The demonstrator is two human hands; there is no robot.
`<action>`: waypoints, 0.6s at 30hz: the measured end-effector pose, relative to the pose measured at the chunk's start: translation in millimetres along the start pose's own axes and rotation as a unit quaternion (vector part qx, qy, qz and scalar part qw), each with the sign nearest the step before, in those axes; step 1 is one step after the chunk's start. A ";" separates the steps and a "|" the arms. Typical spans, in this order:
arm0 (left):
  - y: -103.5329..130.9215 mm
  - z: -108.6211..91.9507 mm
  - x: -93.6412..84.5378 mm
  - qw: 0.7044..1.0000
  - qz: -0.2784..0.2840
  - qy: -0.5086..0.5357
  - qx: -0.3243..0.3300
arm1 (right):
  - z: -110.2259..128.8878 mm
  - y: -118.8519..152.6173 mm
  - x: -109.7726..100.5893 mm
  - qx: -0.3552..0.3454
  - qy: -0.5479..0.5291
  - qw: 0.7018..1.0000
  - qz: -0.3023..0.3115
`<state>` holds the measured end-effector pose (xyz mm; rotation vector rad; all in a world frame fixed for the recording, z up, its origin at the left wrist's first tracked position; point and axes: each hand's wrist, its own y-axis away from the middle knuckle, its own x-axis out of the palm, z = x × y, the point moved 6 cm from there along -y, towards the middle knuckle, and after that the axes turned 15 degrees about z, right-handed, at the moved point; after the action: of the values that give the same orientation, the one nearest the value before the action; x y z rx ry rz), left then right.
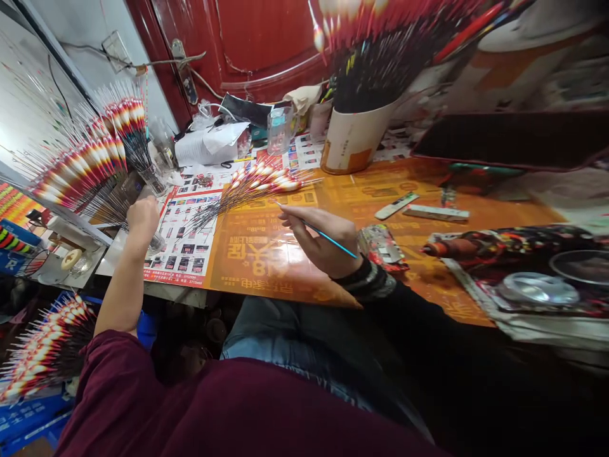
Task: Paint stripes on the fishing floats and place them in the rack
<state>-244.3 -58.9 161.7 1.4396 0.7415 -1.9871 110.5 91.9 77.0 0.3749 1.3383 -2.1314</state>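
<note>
My right hand holds a slim paintbrush with a blue handle above the orange tabletop sheet, its fine tip pointing left. Stretched out to the left, my left hand is closed, with its fingertips turned away, and what they hold is hidden. It is beside the dark stems of a rack of fishing floats, whose bodies are red, white and yellow. Just below that hand stands a small clear glass. Between my hands a fanned bunch of fishing floats lies on the table, black stems toward me.
Behind stands a white tub packed with blurred floats. Two flat strips lie right of my right hand, near a dark roll and a round metal lid. More floats stand low at left. Papers lie at the back.
</note>
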 end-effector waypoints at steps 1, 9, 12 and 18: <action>-4.0 -6.1 3.2 1.000 0.001 0.005 0.012 | -5.2 -7.4 5.7 -0.001 -0.005 1.000 0.008; -19.8 -8.6 7.3 0.999 -0.019 0.043 0.023 | -39.6 -8.0 44.4 -0.018 -0.038 0.999 0.025; -18.3 6.6 1.6 0.997 -0.039 0.064 0.008 | -47.7 1.5 47.7 -0.008 -0.042 0.998 0.039; -22.3 22.2 -1.0 0.997 -0.031 0.065 0.015 | -45.5 3.4 44.3 0.005 -0.033 0.999 0.043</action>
<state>-274.4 -59.4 170.9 1.5938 0.8241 -1.9724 74.6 116.6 30.8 0.3563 1.2532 -2.0625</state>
